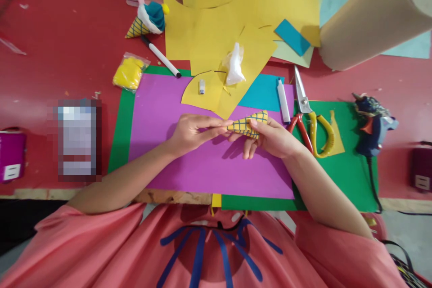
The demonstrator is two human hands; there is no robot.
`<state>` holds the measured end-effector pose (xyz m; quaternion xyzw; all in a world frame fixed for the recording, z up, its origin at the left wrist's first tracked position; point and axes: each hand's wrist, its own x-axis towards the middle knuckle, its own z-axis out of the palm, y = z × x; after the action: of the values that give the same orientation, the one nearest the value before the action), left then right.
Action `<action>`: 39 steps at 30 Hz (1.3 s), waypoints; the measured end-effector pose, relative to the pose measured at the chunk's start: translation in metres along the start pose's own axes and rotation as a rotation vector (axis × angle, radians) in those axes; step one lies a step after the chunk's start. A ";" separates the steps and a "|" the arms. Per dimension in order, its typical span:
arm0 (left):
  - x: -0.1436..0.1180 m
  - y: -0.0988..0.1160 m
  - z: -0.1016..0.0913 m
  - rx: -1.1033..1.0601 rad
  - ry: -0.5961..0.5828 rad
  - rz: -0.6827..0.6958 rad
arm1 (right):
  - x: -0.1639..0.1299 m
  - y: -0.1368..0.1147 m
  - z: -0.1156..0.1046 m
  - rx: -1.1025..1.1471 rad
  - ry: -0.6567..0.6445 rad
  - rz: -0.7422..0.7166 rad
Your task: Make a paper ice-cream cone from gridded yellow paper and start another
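A yellow paper cone (241,125) with a dark grid drawn on it lies sideways between my two hands, above a purple sheet (209,171). My left hand (192,131) pinches its pointed tip between thumb and fingers. Around the wide end, my right hand (272,137) is closed, thumb on top and some fingers curled below. Just beyond the cone lie a yellow paper piece (194,94) with a curved edge, a small white cap-like piece (201,87) and a plastic bag of white material (235,67). A white marker (282,101) rests near my right hand.
Yellow-handled scissors (315,121), red-handled pliers (300,130) and a blue glue gun (376,132) lie at right. A paper roll (367,18) stands back right. At left are a finished paper ice-cream cone (146,20), a bag of yellow clay (129,72) and a blurred phone (77,139).
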<state>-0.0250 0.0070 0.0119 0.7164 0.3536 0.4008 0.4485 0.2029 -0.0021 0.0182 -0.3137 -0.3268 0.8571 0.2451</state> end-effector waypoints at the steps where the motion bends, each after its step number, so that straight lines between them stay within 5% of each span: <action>1: -0.001 0.000 0.000 -0.033 0.018 -0.031 | 0.000 0.000 0.000 -0.001 0.022 -0.021; 9: -0.003 -0.003 0.002 -0.123 0.180 -0.284 | -0.001 0.001 0.002 -0.133 0.118 -0.193; 20: 0.004 0.001 0.002 -0.219 0.199 -0.429 | 0.003 0.004 0.002 -0.244 0.371 -0.393; 23: 0.004 0.005 0.001 -0.274 0.095 -0.459 | 0.002 0.004 0.004 -0.300 0.407 -0.418; 28: 0.008 0.011 0.003 -0.701 -0.428 -0.684 | -0.003 0.006 0.014 -0.490 0.200 -0.320; 31: 0.007 0.014 0.006 -0.758 -0.632 -0.780 | -0.003 0.011 0.018 -0.697 0.187 -0.326; 34: 0.006 0.018 0.010 -0.674 -0.641 -0.836 | -0.003 0.015 0.021 -0.762 0.203 -0.334; 39: 0.009 0.022 0.015 -0.629 -0.453 -0.738 | -0.007 0.011 0.024 -0.614 0.184 -0.391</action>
<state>-0.0047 0.0016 0.0309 0.4440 0.3390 0.1384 0.8178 0.1889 -0.0234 0.0269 -0.3798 -0.5991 0.6244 0.3270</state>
